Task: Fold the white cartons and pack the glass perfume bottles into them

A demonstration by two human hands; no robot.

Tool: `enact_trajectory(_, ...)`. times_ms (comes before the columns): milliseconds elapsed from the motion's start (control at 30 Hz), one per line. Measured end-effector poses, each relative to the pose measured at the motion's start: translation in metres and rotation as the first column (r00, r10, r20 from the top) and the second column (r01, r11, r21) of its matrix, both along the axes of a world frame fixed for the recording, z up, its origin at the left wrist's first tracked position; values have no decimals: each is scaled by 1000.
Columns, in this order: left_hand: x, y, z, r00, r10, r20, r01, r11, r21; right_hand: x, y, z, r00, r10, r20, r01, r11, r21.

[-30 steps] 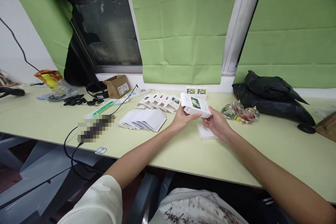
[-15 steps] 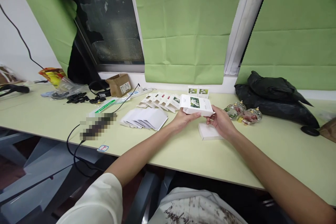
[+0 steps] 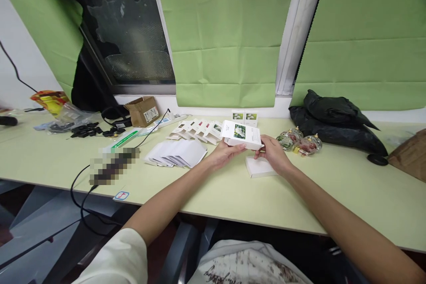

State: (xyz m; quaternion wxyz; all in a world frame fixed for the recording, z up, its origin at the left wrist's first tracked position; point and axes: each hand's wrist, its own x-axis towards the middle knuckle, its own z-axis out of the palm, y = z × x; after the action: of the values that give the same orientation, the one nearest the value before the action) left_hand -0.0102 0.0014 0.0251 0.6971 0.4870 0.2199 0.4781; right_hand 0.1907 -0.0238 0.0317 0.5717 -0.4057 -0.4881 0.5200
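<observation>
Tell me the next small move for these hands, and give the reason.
I'd have the right hand gently tuck in the right end of the printed white box while the left hand steadies it. The left hand grips the box's left part, the right hand is at the other end, and what looks like a small flap sticks out there.

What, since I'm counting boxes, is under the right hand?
A white box on the table. The right hand covers its far right corner, so that part cannot be seen.

On the table (image 3: 233, 199), packets (image 3: 189, 151) lie left of the lower box (image 3: 260, 168), ornaments (image 3: 309, 146) right.
</observation>
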Motion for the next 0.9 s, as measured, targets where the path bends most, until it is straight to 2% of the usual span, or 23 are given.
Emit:
enact_trajectory(100, -1, 1, 0, 1000, -18, 6, 18, 1000, -9, 2, 0, 2, 1000, 9, 11, -9, 1000, -3)
enact_trajectory(300, -2, 0, 4, 995, -70, 70, 72, 997, -28, 6, -4, 11, 1000, 17, 6, -16, 996, -93)
enact_trajectory(433, -6, 0, 8, 990, -92, 106, 97, 994, -51, 5, -7, 13, 999, 46, -18, -47, 996, -72)
enact_trajectory(567, -8, 1, 12, 987, -75, 142, 90, 991, -102, 2, -9, 14, 996, 92, 4, -91, 995, -44)
enact_trajectory(700, -6, 0, 14, 986, -6, 169, 32, 988, -150, -3, -12, 14, 992, 122, 25, -122, 992, -35)
enact_trajectory(900, -3, 1, 10, 992, 6, 130, 14, 989, -150, -9, -17, 14, 990, 143, -7, -143, 988, -54)
